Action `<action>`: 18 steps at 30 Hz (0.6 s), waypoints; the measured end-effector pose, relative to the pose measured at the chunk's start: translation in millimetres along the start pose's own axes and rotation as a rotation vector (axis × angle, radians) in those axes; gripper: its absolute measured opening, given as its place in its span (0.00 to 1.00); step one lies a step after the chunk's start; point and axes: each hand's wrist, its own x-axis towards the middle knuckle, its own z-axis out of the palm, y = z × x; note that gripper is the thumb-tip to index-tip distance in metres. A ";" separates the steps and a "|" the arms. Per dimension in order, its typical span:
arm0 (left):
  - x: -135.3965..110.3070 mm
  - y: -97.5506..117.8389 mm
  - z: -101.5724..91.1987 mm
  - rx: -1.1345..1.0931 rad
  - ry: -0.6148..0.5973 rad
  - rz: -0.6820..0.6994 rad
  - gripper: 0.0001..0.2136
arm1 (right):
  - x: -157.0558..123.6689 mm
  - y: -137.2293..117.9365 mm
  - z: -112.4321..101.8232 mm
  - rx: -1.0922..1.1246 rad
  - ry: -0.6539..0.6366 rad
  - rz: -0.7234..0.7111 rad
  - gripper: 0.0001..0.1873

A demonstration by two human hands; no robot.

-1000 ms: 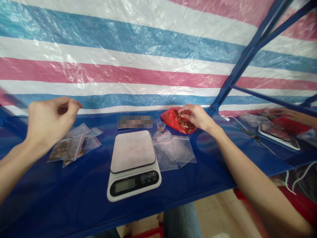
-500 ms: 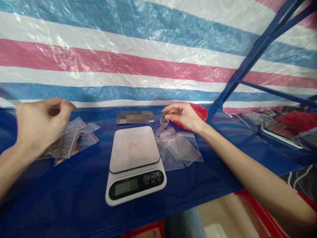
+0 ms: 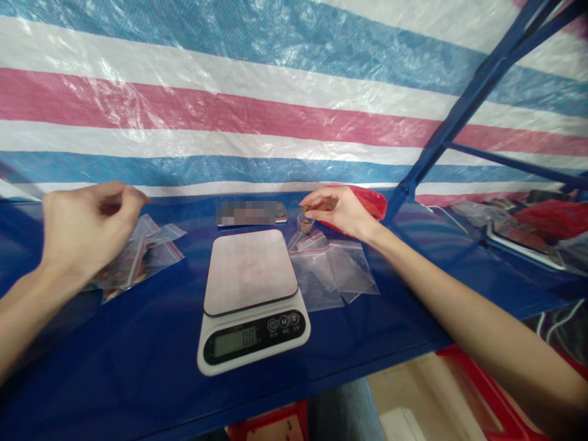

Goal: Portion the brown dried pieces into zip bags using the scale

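My left hand (image 3: pixel 94 229) is raised at the left with its fingers pinched together; what lies between them, if anything, is hidden. Below and behind it lie clear zip bags (image 3: pixel 131 263) with brown bits inside. My right hand (image 3: pixel 340 211) is over a small clear cup (image 3: pixel 305 224) that holds brown bits. Its thumb and fingers close on small brown pieces just above the rim. A white kitchen scale (image 3: pixel 250 275) stands between the hands, its plate bare and its display near 0.0.
Flat clear zip bags (image 3: pixel 335 272) lie right of the scale. A red plastic bag (image 3: pixel 372 202) is behind my right hand. A phone (image 3: pixel 252 213) lies behind the scale. A blue metal frame (image 3: pixel 441 138) rises at the right, before a striped tarp (image 3: pixel 206 110).
My left hand has shifted slightly to the right, still pinched. My right hand stays at the cup, and more brown bits show in the cup now. The view has moved a little.
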 end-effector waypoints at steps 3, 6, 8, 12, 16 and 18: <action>-0.4 0.8 -0.8 0.002 0.001 -0.001 0.23 | 0.2 0.3 1.9 -0.036 -0.008 -0.004 0.13; -0.2 -0.3 -0.2 0.003 0.006 -0.002 0.22 | 0.6 -6.7 -2.0 -0.055 0.022 -0.032 0.11; 0.2 -1.7 0.7 -0.010 0.014 0.007 0.22 | 0.1 -16.8 -15.6 -0.089 0.090 -0.063 0.10; 0.8 -3.0 1.1 -0.032 0.032 0.017 0.21 | -11.7 -34.8 -65.7 -0.231 0.050 -0.011 0.10; -0.3 2.2 -1.2 -0.045 0.007 0.004 0.22 | -42.7 -23.9 -98.1 -0.384 -0.260 0.137 0.15; -1.9 6.2 -2.2 -0.044 -0.004 -0.015 0.22 | -60.7 -10.0 -99.2 -0.530 -0.238 0.052 0.11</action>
